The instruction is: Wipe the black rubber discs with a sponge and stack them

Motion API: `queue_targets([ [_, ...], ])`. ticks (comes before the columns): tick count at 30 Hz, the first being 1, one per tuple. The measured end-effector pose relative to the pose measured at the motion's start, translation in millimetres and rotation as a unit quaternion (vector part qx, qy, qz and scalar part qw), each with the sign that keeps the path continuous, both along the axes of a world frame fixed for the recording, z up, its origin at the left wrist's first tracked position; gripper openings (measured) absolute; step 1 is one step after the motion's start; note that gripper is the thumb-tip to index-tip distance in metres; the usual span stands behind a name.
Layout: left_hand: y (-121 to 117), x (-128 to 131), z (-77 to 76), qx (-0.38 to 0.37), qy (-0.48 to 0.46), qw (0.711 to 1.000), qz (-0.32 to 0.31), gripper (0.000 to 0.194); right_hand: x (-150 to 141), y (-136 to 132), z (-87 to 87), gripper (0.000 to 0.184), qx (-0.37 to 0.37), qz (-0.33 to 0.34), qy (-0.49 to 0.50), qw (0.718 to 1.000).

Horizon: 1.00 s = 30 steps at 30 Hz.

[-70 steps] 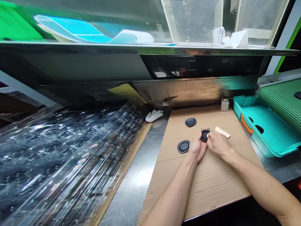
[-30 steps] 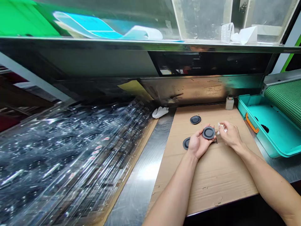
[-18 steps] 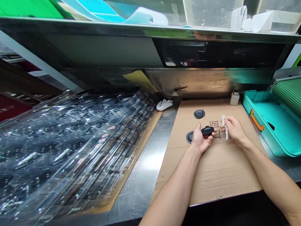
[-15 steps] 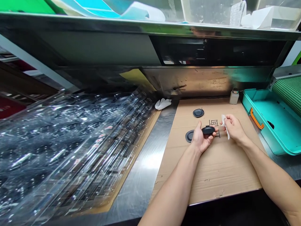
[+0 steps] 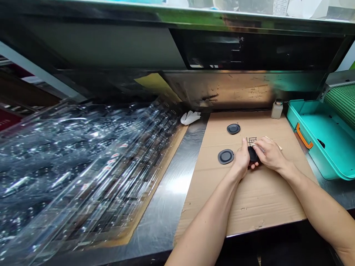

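Over the cardboard sheet (image 5: 210, 199), my left hand (image 5: 242, 159) grips a small black oval part (image 5: 253, 154), thumb raised along its left side. My right hand (image 5: 268, 153) is closed on a white wipe (image 5: 273, 141), mostly hidden by the fingers, and its fingertips press at the upper edge of the black part. Two similar black oval discs lie flat on the cardboard: one disc (image 5: 233, 128) farther back, the other disc (image 5: 225, 156) just left of my left hand.
Stacked clear plastic trays (image 5: 91, 177) fill the left side. A crumpled white wipe (image 5: 190, 118) lies beside them on the metal table (image 5: 169, 184). At the back right stands a small bottle (image 5: 276, 109); a teal bin (image 5: 327, 162) with an orange handle is at the right.
My right hand has moved left with the wipe and now meets the black part in my left hand. The part has turned from nearly edge-on to more upright. The view has tilted slightly downward.
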<state>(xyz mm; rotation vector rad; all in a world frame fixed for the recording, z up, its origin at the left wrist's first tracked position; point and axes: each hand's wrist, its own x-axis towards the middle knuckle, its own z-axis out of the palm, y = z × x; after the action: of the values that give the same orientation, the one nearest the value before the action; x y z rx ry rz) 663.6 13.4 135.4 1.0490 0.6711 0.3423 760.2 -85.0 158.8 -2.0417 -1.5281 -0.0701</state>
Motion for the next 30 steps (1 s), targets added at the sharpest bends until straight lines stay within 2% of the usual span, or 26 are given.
queue_targets([
  [4,0.2,0.4,-7.9,0.05,0.02,0.999,-0.005,0.071,-1.3,-1.1,1.2,0.025,-0.052,-0.015,-0.042,0.998],
  [8,-2.2,-1.2,-6.2,0.077,0.027,0.996,-0.021,0.073,-3.1,-2.5,3.5,0.022,-0.099,-0.05,-0.09,0.99],
  [13,-5.6,-1.5,0.5,0.126,0.078,0.989,-0.02,0.076,-4.6,-1.2,4.1,0.023,-0.097,-0.035,-0.1,0.99],
  [18,-5.1,-1.5,-2.3,0.161,0.111,0.98,-0.022,0.08,-5.9,-2.1,6.7,0.019,-0.117,-0.053,-0.106,0.986],
  [24,-7.2,-0.3,-1.7,0.176,0.122,0.976,-0.036,0.081,-7.0,-0.2,6.9,0.02,-0.112,-0.038,-0.112,0.987],
  [30,-11.7,-3.2,2.6,0.19,0.106,0.975,-0.051,0.083,2.6,-3.1,1.0,0.017,-0.113,-0.05,-0.107,0.987],
])
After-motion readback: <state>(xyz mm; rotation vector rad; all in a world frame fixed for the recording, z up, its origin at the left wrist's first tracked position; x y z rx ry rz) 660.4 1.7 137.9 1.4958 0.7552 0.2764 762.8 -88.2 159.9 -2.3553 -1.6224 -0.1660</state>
